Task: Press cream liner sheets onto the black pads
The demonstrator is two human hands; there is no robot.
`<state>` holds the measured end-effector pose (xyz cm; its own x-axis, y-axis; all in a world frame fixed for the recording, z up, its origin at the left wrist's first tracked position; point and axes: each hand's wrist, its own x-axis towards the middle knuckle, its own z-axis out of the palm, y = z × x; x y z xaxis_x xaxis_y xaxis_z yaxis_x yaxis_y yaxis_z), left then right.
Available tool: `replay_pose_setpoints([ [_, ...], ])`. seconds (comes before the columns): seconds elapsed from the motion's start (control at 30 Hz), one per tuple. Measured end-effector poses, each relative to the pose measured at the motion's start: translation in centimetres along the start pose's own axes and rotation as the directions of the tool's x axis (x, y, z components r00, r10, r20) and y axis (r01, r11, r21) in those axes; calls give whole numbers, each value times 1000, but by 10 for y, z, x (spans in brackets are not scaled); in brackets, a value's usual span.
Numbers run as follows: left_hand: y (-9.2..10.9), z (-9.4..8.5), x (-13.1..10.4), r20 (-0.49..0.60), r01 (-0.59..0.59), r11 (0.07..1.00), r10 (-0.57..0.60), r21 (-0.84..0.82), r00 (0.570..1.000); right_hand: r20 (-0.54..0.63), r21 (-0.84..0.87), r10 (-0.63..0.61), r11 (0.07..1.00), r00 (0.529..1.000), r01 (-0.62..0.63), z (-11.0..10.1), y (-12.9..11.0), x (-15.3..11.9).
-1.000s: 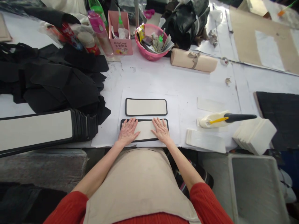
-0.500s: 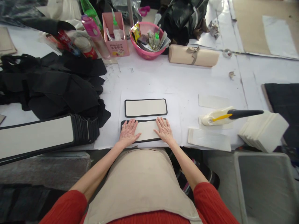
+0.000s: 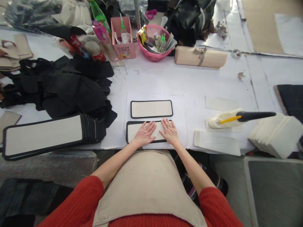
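A cream rectangular panel with a black border (image 3: 134,127) lies on the white table near its front edge. My left hand (image 3: 145,134) rests flat on its middle, fingers stretched out. Flat on the panel's right part is my right hand (image 3: 169,131), its fingers also extended. Neither hand grips anything. Just beyond lies a second black-edged cream panel (image 3: 151,109), apart from the hands. A stack of similar long panels (image 3: 44,134) leans over at the left, near the front edge.
Black fabric pieces (image 3: 61,85) heap at the left. At the back stand a pink box (image 3: 124,50) and a pink basin (image 3: 155,56). Rightward are a glue container with a yellow brush (image 3: 227,119), white strips (image 3: 216,142), a white stack (image 3: 276,134) and a grey bin (image 3: 274,189).
My left hand has slid right across the panel, from its left end to the middle. My right hand stays on the right part. The whole view has shifted slightly.
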<state>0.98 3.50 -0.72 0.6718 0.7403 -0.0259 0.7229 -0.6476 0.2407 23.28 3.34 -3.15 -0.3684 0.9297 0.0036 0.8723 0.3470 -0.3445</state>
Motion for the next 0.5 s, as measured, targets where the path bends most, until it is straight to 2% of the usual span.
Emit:
replay_pose_setpoints([
  [0.17,-16,-8,-15,4,-7,999,7,39,1000,-15,-23,-10,1000,1000,10,1,1,0],
  [0.33,-43,-12,-48,-35,138,989,-136,62,990,-13,-35,-14,999,1000,14,3,1,0],
  [0.5,-48,-8,-51,-35,147,989,-146,32,989,-14,-45,-5,999,1000,5,1,1,1],
])
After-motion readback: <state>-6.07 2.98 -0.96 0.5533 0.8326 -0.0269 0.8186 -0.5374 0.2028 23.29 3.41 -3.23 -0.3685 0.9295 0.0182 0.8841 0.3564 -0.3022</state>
